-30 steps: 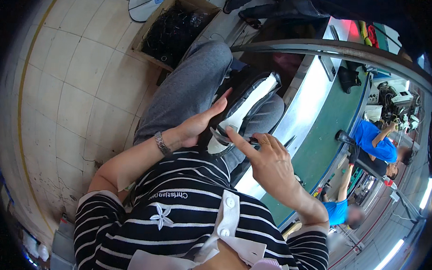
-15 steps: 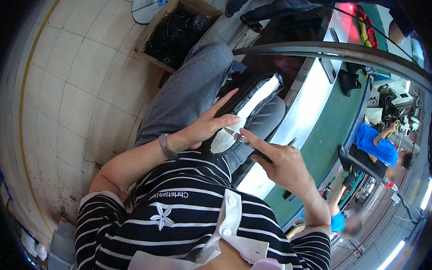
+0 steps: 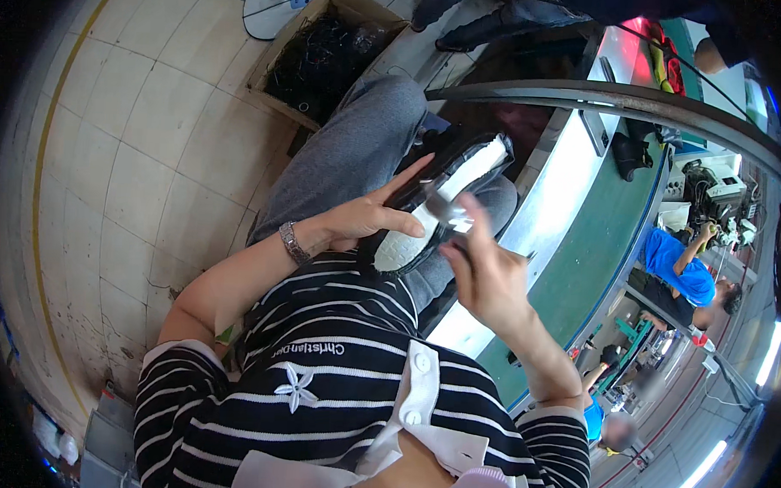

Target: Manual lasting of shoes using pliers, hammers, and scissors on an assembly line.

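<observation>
Pale floor tiles (image 3: 154, 124) fill the workshop from eight to eleven o'clock, with a cardboard box (image 3: 267, 83) of dark, tangled scraps at eleven. A green conveyor belt (image 3: 571, 259) with a shiny metal edge (image 3: 542, 223) runs down the three o'clock side; a pair of black shoes (image 3: 632, 156) sits on it at two. Farther out at three, a co-worker in a blue shirt (image 3: 672, 262) bends over the far side.

In the head view, the thing being handled, a black shoe (image 3: 400, 251) with a white underside, lies slantwise over the lap (image 3: 346, 152), one end toward one o'clock and the other toward seven. The left hand (image 3: 376, 218) clamps it from nine o'clock, thumb over the white face, apparently to steady it and keep that face up, within the other hand's reach. The right hand (image 3: 496, 286), at four, has its fingers closed round a metal-headed hand tool (image 3: 443, 207). Motion blurs the head, so I cannot tell whether it touches the shoe. The thighs seemingly serve as a rest beneath.
</observation>
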A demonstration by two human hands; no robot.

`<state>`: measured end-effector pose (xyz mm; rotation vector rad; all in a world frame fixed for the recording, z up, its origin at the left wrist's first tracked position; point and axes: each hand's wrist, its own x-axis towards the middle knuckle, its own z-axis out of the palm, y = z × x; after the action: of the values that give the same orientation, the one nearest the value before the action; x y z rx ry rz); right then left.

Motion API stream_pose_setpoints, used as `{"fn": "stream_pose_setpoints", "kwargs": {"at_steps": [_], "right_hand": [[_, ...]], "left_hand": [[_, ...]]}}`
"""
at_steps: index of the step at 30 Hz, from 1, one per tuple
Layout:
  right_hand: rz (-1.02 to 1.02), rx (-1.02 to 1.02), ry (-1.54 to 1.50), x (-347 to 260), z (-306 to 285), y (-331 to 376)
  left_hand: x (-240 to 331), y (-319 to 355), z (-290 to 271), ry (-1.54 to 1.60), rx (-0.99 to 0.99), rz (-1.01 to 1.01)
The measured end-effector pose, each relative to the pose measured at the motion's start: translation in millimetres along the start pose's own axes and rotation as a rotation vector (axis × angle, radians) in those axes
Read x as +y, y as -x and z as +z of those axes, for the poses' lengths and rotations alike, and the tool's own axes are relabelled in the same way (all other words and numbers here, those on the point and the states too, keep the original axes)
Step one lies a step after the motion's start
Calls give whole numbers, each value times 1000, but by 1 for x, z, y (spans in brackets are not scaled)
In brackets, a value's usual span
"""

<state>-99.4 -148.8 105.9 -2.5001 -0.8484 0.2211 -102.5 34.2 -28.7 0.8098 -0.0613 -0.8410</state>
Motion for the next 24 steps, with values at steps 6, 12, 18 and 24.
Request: {"fn": "stream_pose_setpoints", "kwargs": {"at_steps": [6,12,18,24], "right_hand": [[132,-355,184,-2,-12,-5],[266,-367,134,17,9,5],[247,-312,82,14,8,5],[-160,-75,31,-15,-5,6]], "left_hand": [[4,2,-8,-14,-15,-67],[-13,12,-10,292,-95,0],[-26,24,8,150,155,15],[-26,19,8,-199,154,204]]}}
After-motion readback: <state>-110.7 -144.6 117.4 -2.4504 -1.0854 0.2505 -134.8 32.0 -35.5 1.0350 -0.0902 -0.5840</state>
